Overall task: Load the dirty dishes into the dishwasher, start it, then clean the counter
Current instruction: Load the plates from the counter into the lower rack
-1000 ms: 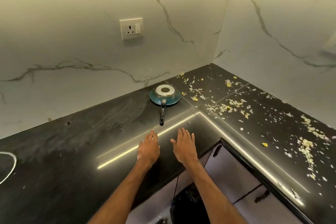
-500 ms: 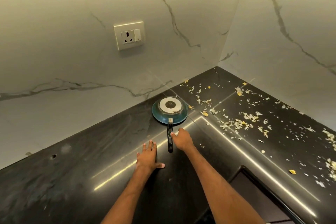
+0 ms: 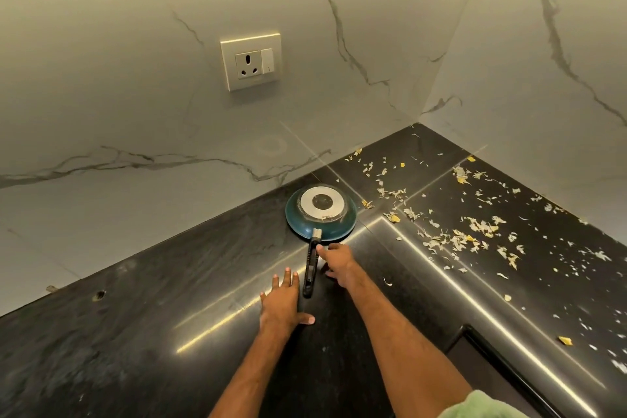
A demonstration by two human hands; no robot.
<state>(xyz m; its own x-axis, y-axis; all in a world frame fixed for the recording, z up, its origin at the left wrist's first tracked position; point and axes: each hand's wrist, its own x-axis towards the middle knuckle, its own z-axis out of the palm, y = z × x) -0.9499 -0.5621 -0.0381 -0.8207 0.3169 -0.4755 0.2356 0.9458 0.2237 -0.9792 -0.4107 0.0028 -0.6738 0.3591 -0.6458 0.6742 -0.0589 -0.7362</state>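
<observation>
Right hand (image 3: 339, 263) at pan (image 3: 305, 227) handle (image 3: 310, 273), centre frame, fingers touching it; whether grip is closed, we cannot tell. Left hand (image 3: 283, 302) released, flat on surface (image 3: 135, 332). Step: we judge dish loading. Next: close grip, lift pan.

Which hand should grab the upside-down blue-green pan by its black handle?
Right: the right hand touches the black handle of the teal frying pan; the left hand lies flat on the black counter.
</observation>
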